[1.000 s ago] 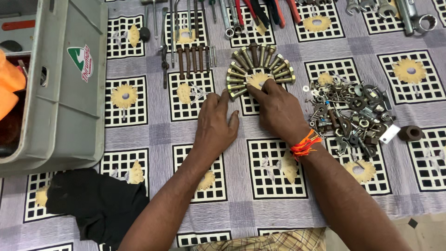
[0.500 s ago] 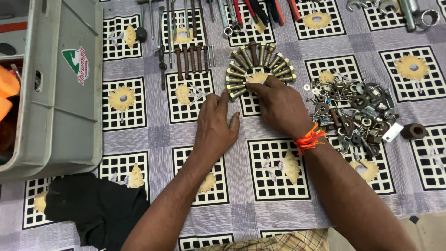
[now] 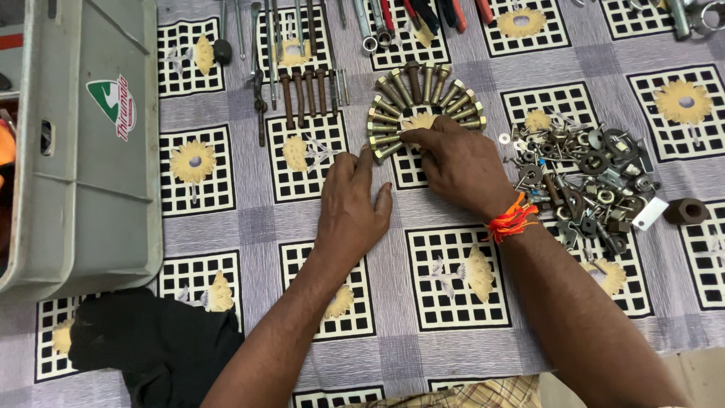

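Leftward, grey crate (image 3: 83, 151), right hand (image 3: 461, 162) on fanned bolts (image 3: 423, 106), left hand (image 3: 351, 208) flat

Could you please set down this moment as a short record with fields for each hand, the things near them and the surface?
left hand: left hand rests flat on the cloth, fingertips near the fan of bolts
right hand: right hand touches the brass-coloured bolts laid out in a fan
right of hands: heap of mixed metal nuts and washers
left of fan: row of rusty brown bolts
far left: grey plastic crate
near edge: black cloth
surface: purple patterned tablecloth
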